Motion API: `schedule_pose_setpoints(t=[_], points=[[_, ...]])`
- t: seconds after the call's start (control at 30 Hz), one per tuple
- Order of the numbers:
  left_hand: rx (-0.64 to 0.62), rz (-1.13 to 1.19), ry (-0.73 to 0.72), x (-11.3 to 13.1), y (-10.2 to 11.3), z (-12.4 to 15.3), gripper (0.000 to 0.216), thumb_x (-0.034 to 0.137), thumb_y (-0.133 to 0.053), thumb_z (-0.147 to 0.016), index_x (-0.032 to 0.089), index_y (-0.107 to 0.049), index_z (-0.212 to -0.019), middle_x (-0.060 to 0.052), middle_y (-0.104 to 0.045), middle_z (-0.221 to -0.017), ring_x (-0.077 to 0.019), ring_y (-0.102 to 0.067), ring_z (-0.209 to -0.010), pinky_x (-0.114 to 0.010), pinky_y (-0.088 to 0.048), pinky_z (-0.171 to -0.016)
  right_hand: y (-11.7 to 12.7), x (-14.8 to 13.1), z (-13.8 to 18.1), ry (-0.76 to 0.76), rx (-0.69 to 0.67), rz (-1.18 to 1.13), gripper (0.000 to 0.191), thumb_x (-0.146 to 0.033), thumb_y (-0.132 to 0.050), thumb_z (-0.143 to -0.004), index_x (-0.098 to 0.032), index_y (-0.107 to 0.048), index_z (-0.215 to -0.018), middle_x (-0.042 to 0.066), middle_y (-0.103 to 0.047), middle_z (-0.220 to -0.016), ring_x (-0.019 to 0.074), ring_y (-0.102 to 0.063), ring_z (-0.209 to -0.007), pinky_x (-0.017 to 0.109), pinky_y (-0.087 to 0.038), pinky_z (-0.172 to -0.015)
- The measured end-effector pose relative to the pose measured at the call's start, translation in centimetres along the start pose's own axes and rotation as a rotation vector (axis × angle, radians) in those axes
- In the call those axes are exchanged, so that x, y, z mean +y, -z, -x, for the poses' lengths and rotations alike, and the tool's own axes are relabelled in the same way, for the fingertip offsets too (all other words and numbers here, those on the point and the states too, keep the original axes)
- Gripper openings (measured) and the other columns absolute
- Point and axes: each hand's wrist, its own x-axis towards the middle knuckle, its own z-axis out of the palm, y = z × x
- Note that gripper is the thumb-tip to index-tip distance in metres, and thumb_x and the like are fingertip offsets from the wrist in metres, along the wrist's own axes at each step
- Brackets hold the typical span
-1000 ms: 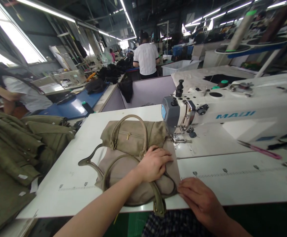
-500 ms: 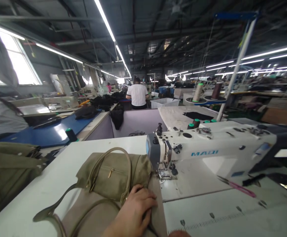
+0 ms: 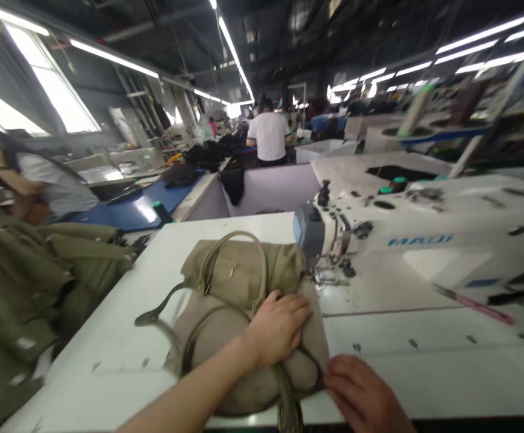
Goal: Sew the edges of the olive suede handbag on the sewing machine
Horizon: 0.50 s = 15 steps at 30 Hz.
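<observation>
An olive-green fabric handbag (image 3: 235,273) with a small gold zip pull lies on the white sewing table (image 3: 122,343). Its looped handles and a strap spread out over its paler lower panel. My left hand (image 3: 280,325) is on the bag beside a handle's base, its fingers bent over and closed on the fabric; the thumb is mostly hidden. At the bag's lower right edge, my right hand (image 3: 363,388) pinches the border between its fingers. A white sewing machine (image 3: 415,234) stands just right of the bag, its needle area near the bag's upper right corner.
Pink-handled tweezers (image 3: 482,307) lie below the machine arm, near a black tool (image 3: 518,294). More olive fabric pieces (image 3: 27,288) are heaped at the left. A person (image 3: 268,135) sits ahead with back turned; another person (image 3: 54,180) is at far left.
My right hand has come up from the bottom edge to the bag's lower right border. More of the bag's lower part shows as the view has tilted down and turned left.
</observation>
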Motion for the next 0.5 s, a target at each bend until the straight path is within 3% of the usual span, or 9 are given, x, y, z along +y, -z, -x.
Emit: schedule_pose_setpoints(t=[0.13,0.3,0.5], points=[[-0.158,-0.087,-0.046,-1.0,0.7,-0.9,0.045,0.028,-0.049,-0.090,0.021,-0.049,-0.134,-0.007,-0.050,-0.141,-0.0256,-0.052,-0.119,-0.044,-0.039,-0.095,-0.2,0.6,0.2,-0.015,-0.026,-0.075,0.025,-0.018,-0.043,-0.100,-0.019,-0.068,-0.099,0.006,-0.068,-0.088,0.0179,-0.064,-0.082,0.028,-0.055,-0.075],[-0.071,0.038,-0.063,-1.6,0.1,-0.3,0.043,0.028,-0.050,-0.091,0.023,-0.049,-0.133,-0.003,-0.050,-0.142,-0.0219,-0.044,-0.131,-0.046,-0.023,-0.110,1.1,0.7,-1.3,0.066,-0.077,-0.095,0.030,-0.012,-0.037,-0.098,-0.017,-0.065,-0.092,0.006,-0.065,-0.079,0.0164,-0.063,-0.075,0.026,-0.053,-0.071],[-0.082,0.072,0.012,-0.4,-0.3,0.0,0.041,0.030,-0.046,-0.094,0.031,-0.046,-0.135,-0.003,-0.046,-0.146,-0.0239,-0.042,-0.133,-0.049,-0.028,-0.100,2.2,2.0,-1.8,0.185,-0.192,-0.080,0.030,-0.013,-0.036,-0.099,-0.018,-0.065,-0.094,0.006,-0.067,-0.078,0.0160,-0.063,-0.073,0.026,-0.052,-0.070]])
